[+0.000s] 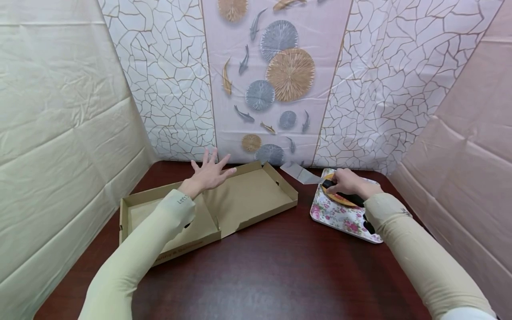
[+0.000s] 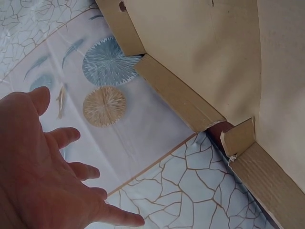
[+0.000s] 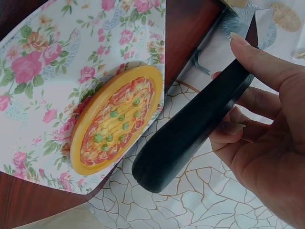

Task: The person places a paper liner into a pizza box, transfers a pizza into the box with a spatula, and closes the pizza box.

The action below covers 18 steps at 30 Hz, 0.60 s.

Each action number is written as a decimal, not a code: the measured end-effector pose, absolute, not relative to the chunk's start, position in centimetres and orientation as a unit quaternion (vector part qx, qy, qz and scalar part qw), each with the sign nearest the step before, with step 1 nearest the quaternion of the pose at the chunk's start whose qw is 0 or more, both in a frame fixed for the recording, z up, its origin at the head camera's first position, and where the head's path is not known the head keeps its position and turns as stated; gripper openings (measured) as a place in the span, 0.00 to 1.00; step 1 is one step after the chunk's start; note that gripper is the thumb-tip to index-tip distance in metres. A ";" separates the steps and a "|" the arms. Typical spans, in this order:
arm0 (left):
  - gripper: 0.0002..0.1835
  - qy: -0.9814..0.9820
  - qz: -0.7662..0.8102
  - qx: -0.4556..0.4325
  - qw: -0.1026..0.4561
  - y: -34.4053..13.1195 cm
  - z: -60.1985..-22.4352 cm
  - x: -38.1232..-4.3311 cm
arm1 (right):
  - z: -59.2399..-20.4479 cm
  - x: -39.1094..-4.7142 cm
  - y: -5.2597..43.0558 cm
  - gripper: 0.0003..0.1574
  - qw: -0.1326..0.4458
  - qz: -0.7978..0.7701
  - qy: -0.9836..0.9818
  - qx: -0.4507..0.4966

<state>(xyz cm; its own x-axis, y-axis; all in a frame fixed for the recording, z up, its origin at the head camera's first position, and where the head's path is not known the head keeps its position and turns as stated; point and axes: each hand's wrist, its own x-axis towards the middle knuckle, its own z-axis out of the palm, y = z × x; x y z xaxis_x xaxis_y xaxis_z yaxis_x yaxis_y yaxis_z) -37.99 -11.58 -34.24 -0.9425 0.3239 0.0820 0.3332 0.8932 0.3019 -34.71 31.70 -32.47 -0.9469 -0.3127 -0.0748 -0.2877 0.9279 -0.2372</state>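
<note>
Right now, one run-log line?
left hand: spread above open box | right hand: grips black-handled spatula | pizza: on floral tray

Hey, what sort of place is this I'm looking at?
Probably a staged tabletop booth rather than a real kitchen: creased sheets enclose the dark table on three sides, and it holds just an open cardboard box and a floral tray with a pizza.

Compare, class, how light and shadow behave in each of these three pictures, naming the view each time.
Head view: a soft, pale sheen lies on the glossy, dark red-brown table; left wrist view: rather dim, with soft, blurry-edged shadows on the open tan cardboard box; right wrist view: a faint sheen on the smooth black handle, whose outline looks fairly clear.
</note>
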 end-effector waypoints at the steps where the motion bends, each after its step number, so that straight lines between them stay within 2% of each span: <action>1: 0.38 -0.973 -0.157 -0.170 0.015 -11.5 -34.3 -38.0 | -32.4 -34.7 31.7 0.16 0.054 -0.111 0.980 -0.154; 18: 0.37 -0.973 -0.145 -0.180 0.010 -10.0 -34.6 -37.7 | -31.7 -35.0 31.2 0.20 0.043 -0.107 0.980 -0.165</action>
